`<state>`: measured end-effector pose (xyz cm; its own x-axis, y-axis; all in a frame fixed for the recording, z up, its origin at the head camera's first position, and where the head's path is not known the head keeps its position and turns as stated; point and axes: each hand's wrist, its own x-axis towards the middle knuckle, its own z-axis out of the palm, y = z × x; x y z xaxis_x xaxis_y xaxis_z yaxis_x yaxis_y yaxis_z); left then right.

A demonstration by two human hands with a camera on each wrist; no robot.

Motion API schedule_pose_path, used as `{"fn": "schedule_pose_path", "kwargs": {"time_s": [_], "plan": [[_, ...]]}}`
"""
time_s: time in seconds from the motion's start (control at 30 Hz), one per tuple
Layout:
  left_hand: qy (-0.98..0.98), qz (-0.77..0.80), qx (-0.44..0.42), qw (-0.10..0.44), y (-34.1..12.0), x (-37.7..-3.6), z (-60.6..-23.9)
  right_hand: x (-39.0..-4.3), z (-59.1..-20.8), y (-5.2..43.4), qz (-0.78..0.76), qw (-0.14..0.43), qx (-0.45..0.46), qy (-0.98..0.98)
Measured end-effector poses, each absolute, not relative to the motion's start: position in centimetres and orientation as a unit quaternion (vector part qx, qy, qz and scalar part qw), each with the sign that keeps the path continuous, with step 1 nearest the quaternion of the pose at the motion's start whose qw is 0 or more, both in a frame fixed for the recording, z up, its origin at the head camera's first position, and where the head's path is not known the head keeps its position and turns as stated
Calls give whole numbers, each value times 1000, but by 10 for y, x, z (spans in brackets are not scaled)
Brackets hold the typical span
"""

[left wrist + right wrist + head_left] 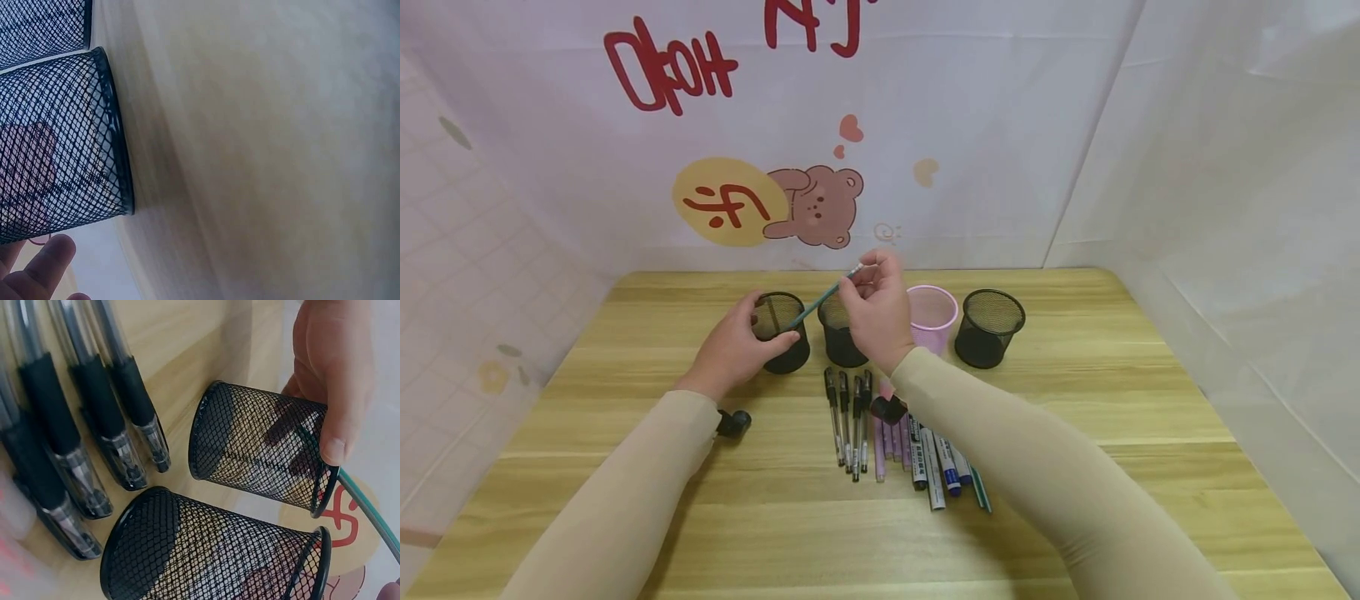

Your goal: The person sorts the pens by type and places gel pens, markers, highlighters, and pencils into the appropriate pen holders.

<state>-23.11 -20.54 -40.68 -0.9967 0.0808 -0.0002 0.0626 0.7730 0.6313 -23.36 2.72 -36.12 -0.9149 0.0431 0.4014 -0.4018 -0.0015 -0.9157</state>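
My left hand (766,323) grips the leftmost black mesh cup (784,335), thumb on its near side and fingers round the far side. My right hand (854,280) pinches the top end of a thin green pencil (820,297), which slants down to the left with its lower end over that cup's mouth. In the right wrist view the left thumb (331,375) lies on the cup's (262,447) rim and the green pencil (370,511) crosses just past it. The left wrist view shows the cup's mesh wall (62,144) and one fingertip (45,259).
A second black mesh cup (841,335), a pink cup (932,318) and a third black mesh cup (990,327) stand in a row on the wooden table (1150,400). Black pens (848,417) and markers (934,460) lie in front of them. White sheets wall the table in.
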Motion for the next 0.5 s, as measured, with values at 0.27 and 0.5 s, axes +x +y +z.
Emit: {"fn": "schedule_pose_path", "kwargs": {"time_s": [0.27, 0.5], "plan": [[941, 335, 41, 16, -207, -232, -406, -230, -363, 23, 673, 114, 130, -719], [939, 341, 41, 15, -207, -233, -407, -228, -365, 24, 630, 104, 128, -759]]}}
